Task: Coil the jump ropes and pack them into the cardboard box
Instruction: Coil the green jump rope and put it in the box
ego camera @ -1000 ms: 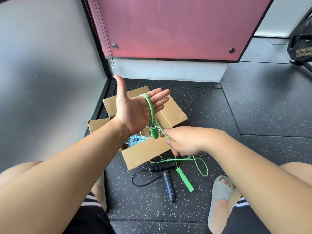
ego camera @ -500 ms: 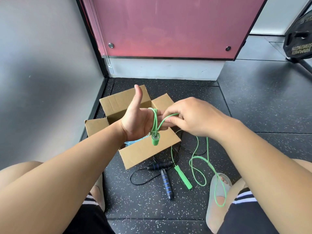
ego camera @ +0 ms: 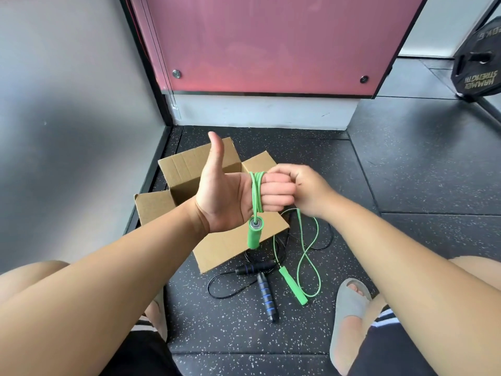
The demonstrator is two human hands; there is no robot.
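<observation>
My left hand [ego camera: 225,196] is raised over the open cardboard box [ego camera: 235,248], palm toward me, thumb up and fingers bent. The green jump rope [ego camera: 256,191] is wound in several loops round the base of its fingers. One green handle [ego camera: 254,234] hangs below the palm. Just right of the left fingers, my right hand [ego camera: 306,188] pinches the green cord. The cord trails down to the floor, where the other green handle [ego camera: 294,287] lies. A black jump rope with blue-striped handles [ego camera: 267,299] lies in front of the box.
The box sits in a corner between a grey wall [ego camera: 67,118] and a pink panel [ego camera: 271,42]. My foot in a grey slipper [ego camera: 347,316] rests right of the ropes. A black weight plate [ego camera: 477,66] leans at the far right.
My right hand has carried the cord over and round my left hand, adding loops. Less loose green rope lies on the floor. My left fingers have bent from straight.
</observation>
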